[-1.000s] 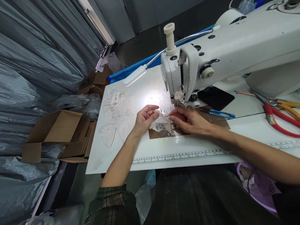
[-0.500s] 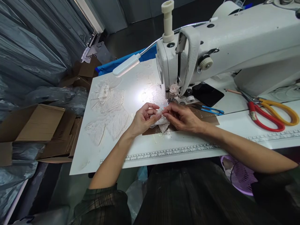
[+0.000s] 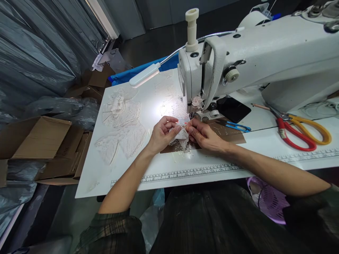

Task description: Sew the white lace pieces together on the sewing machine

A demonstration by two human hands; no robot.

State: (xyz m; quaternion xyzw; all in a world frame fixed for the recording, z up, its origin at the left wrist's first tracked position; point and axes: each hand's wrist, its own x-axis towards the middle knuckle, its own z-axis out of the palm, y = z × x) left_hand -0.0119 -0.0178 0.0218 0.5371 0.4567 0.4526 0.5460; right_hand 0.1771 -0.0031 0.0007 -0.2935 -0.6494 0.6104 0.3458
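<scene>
My left hand [image 3: 162,134] pinches a small piece of white lace fabric [image 3: 182,137] between thumb and fingers. My right hand [image 3: 202,133] grips the same piece from the other side, its fingertips close to those of my left hand. The lace hangs a little below my fingers, over a brown board [image 3: 233,137] on the white table [image 3: 111,173]. Just behind my hands stands the white sewing machine [image 3: 190,77], with a fabric flower [image 3: 197,102] near its needle area. Flat lace pieces [image 3: 132,135] lie to the left.
Blue thread snips [image 3: 238,127], a black phone [image 3: 233,108] and scissors with red and yellow handles [image 3: 296,139] lie on the right. A lamp [image 3: 144,75] shines over the table. Cardboard boxes [image 3: 42,137] stand left of it, and a purple basket [image 3: 274,203] is below the front edge.
My right hand has turned slightly, and its fingers have shifted on the lace. More of the lace now shows between my hands. The view has moved a little.
</scene>
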